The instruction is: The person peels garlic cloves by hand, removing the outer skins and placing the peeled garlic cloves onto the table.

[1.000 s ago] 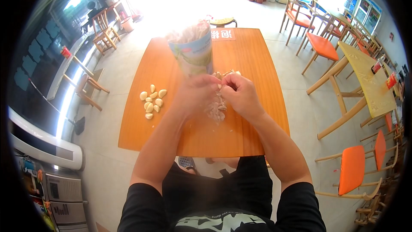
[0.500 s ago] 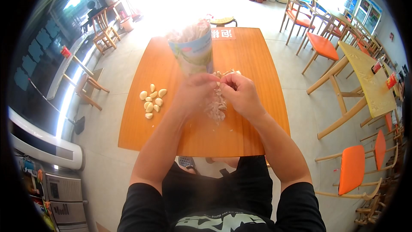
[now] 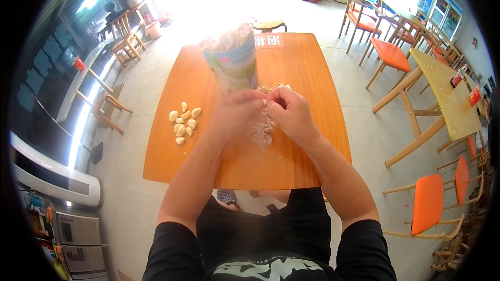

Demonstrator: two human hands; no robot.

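My left hand (image 3: 238, 108) and my right hand (image 3: 289, 110) meet above the middle of the wooden table (image 3: 307, 67), fingertips pinched together. Between them shows a small pale garlic clove (image 3: 264, 102), mostly covered by the fingers. Under the hands lies a loose pile of papery garlic skins (image 3: 261, 134), with more scraps behind my right hand. To the left of my left forearm sits a cluster of several peeled garlic cloves (image 3: 180, 128). Just beyond my left hand stands a tall blue and green printed bag (image 3: 232, 65), its top full of whitish, hazy contents.
A red and white sign (image 3: 270, 40) lies at the table's far edge, with a stool (image 3: 270, 25) behind it. Orange-seated chairs (image 3: 390, 55) and a yellow-topped table (image 3: 448, 99) stand to the right. At left are a wooden chair (image 3: 126, 39) and a white appliance (image 3: 62, 177).
Almost nothing differs. Both hands keep the same pinch over the skins, and the whole view has shifted very slightly.
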